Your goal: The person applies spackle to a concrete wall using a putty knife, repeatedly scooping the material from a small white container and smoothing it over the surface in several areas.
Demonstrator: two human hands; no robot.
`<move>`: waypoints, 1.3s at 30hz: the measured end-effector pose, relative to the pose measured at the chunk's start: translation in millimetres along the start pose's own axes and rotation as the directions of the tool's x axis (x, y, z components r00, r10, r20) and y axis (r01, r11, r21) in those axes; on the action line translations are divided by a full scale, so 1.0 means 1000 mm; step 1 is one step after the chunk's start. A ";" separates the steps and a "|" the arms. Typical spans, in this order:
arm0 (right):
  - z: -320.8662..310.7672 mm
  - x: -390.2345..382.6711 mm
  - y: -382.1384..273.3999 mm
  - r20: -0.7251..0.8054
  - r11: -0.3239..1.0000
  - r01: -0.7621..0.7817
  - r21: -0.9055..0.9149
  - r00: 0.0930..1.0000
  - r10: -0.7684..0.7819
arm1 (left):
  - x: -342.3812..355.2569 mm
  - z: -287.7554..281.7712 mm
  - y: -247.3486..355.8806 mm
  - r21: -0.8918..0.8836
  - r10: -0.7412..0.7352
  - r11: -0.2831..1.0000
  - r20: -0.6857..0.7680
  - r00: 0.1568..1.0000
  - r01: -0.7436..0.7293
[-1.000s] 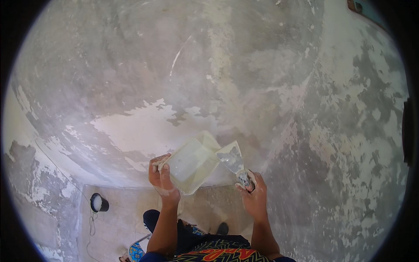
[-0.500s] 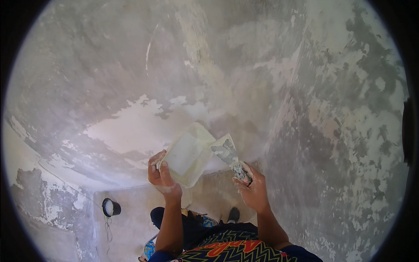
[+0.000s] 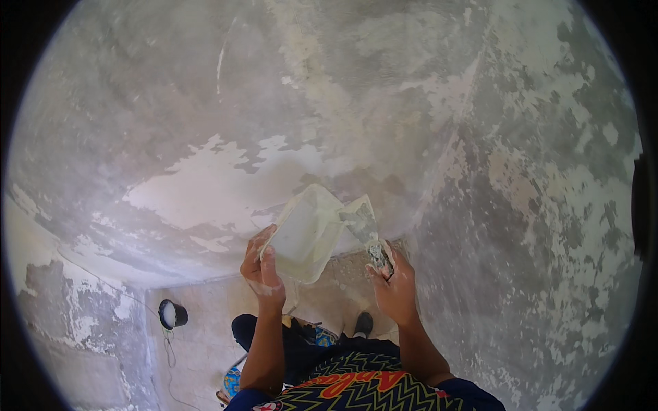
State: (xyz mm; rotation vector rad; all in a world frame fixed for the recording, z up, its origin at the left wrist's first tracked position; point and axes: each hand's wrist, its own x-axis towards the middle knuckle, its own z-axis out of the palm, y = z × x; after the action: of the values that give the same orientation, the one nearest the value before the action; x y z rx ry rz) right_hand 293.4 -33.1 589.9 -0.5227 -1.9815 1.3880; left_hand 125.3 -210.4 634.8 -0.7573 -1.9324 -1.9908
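The left hand [image 3: 263,268] grips the left rim of a pale tray [image 3: 296,233], which lies between one and two o'clock from it. The right hand [image 3: 397,282] is closed around the handle of a scraper [image 3: 362,220], whose blade points to eleven o'clock and overlaps the tray's right side. The work looks partway: white patches [image 3: 199,185] cover some of the wall [image 3: 384,82], while broad grey stretches seem left to do.
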 end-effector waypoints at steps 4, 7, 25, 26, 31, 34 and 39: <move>0.002 0.000 0.003 -0.077 0.995 0.003 0.098 0.997 0.005 | 0.002 -0.001 -0.002 -0.024 -0.063 0.998 0.103 0.993 0.066; 0.000 0.002 0.008 -0.069 0.999 0.044 -0.009 0.997 -0.045 | -0.002 0.000 -0.004 -0.017 -0.110 0.993 0.141 0.984 0.114; -0.013 0.001 0.002 -0.050 0.994 0.034 -0.108 0.998 -0.040 | -0.032 0.022 -0.015 -0.041 -0.148 0.984 0.365 0.919 0.174; -0.013 0.002 0.002 -0.051 0.993 0.033 -0.110 0.998 -0.039 | -0.032 0.022 -0.016 -0.042 -0.153 0.982 0.373 0.915 0.182; -0.024 0.010 -0.002 -0.008 0.981 0.103 -0.163 0.994 -0.106 | -0.032 0.028 -0.022 -0.057 -0.234 0.963 0.313 0.920 0.264; -0.032 0.010 -0.020 0.100 0.987 -0.125 -0.102 0.986 0.135 | -0.031 0.023 -0.041 -0.150 -0.385 0.893 0.234 0.893 0.424; -0.041 0.007 -0.011 0.110 0.823 -0.378 0.425 0.924 0.367 | -0.022 0.033 -0.031 -0.348 -0.635 0.667 0.196 0.747 0.659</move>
State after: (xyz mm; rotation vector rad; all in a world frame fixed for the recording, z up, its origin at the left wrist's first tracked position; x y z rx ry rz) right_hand 318.0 -5.2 611.3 -0.7053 -1.5500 2.0260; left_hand 133.4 -179.4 595.9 -0.1759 -2.0369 -2.8814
